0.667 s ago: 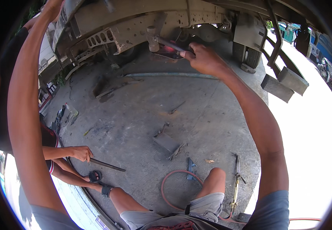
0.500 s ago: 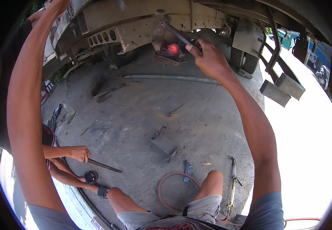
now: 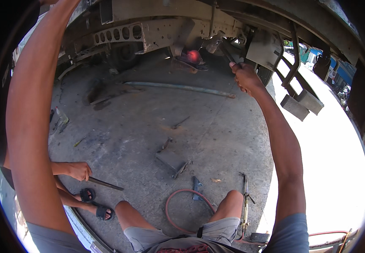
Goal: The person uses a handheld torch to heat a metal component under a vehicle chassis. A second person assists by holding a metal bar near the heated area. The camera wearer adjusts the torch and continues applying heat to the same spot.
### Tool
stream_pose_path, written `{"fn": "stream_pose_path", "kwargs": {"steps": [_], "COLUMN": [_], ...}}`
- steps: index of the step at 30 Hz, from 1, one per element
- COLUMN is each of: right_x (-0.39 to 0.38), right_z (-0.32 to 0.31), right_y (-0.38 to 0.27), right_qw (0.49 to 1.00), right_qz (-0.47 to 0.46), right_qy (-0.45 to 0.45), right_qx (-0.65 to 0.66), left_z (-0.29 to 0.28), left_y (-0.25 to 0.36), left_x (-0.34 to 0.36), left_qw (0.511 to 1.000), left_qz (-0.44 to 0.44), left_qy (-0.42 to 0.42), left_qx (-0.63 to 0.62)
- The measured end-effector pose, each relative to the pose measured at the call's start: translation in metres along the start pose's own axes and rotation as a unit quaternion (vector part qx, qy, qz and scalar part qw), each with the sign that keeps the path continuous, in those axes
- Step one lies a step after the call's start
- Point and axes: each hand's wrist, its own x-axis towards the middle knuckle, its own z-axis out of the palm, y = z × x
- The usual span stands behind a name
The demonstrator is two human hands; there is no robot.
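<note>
My right hand (image 3: 244,76) is raised under a truck's chassis (image 3: 165,31) and is closed around a dark metal rod (image 3: 225,51). The rod points up and left, toward a glowing red-hot spot (image 3: 193,55) on the underside parts. The rod's tip is a little to the right of the glow. My left forearm (image 3: 35,105) stretches up to the top left, and its hand is cut off by the picture's rim. My bare knees (image 3: 233,198) show at the bottom as I squat on the concrete floor (image 3: 148,122).
A long pipe (image 3: 178,87) lies across the floor below the chassis. A metal plate (image 3: 172,160), a red hose (image 3: 178,213) and a cutting torch (image 3: 245,198) lie near my knees. At left, another person's hand (image 3: 79,170) holds a dark bar (image 3: 104,184) above sandalled feet (image 3: 94,203). Metal truck steps (image 3: 302,103) hang at right.
My right hand has drawn the rod slightly right and down, away from the glowing spot. The other person's hand stays by the floor.
</note>
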Motion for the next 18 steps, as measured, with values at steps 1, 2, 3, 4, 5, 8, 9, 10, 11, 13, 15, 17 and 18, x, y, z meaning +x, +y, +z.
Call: {"fn": "stream_pose_path", "kwargs": {"steps": [1, 2, 3, 4, 5, 8, 9, 10, 11, 13, 15, 17, 18], "right_x": [-0.003, -0.015, -0.025, -0.027, -0.030, -0.041, -0.041, -0.035, -0.026, -0.024, -0.029, -0.040, -0.050], "right_z": [-0.002, -0.001, -0.001, 0.000, 0.000, 0.012, 0.017, 0.020, 0.026, 0.042, 0.044, 0.047, 0.055], "right_y": [-0.001, -0.006, -0.011, -0.011, -0.010, 0.004, 0.012, 0.020, 0.027, 0.023, 0.011, 0.029, 0.037], "right_qw": [0.999, 0.996, 0.991, 0.989, 0.987, 0.989, 0.991, 0.998, 1.000, 0.996, 0.993, 0.991, 0.988], "right_qz": [-0.002, -0.003, -0.007, -0.020, -0.031, -0.038, -0.035, -0.022, -0.011, -0.020, -0.048, -0.100, -0.131], "right_qy": [0.026, 0.050, 0.075, 0.083, 0.092, 0.090, 0.085, 0.044, -0.002, -0.039, 0.008, 0.037, 0.048], "right_qx": [0.038, 0.076, 0.115, 0.122, 0.130, 0.109, 0.096, 0.037, -0.020, -0.082, -0.106, -0.081, -0.070], "left_z": [0.000, 0.000, -0.001, -0.002, -0.001, 0.003, 0.003, 0.004, 0.000, -0.015, -0.001, 0.010, 0.008], "left_y": [0.001, 0.001, 0.002, -0.001, -0.002, -0.006, -0.009, -0.012, -0.021, -0.048, -0.024, 0.010, 0.014], "left_x": [-0.001, -0.004, -0.005, -0.004, -0.003, 0.002, 0.005, 0.008, 0.016, 0.039, 0.017, 0.002, -0.001], "left_qw": [1.000, 1.000, 1.000, 1.000, 1.000, 1.000, 0.999, 0.999, 0.998, 0.991, 0.998, 0.998, 0.997], "left_qz": [-0.004, -0.010, -0.013, -0.008, -0.002, 0.006, -0.002, -0.013, -0.036, -0.096, -0.040, -0.060, -0.071], "left_qy": [0.005, 0.007, 0.012, 0.014, 0.015, 0.013, 0.014, 0.017, 0.025, 0.055, -0.013, -0.001, 0.009], "left_qx": [0.003, 0.007, 0.011, 0.002, -0.010, -0.024, -0.030, -0.035, -0.043, -0.073, -0.045, -0.030, -0.020]}}
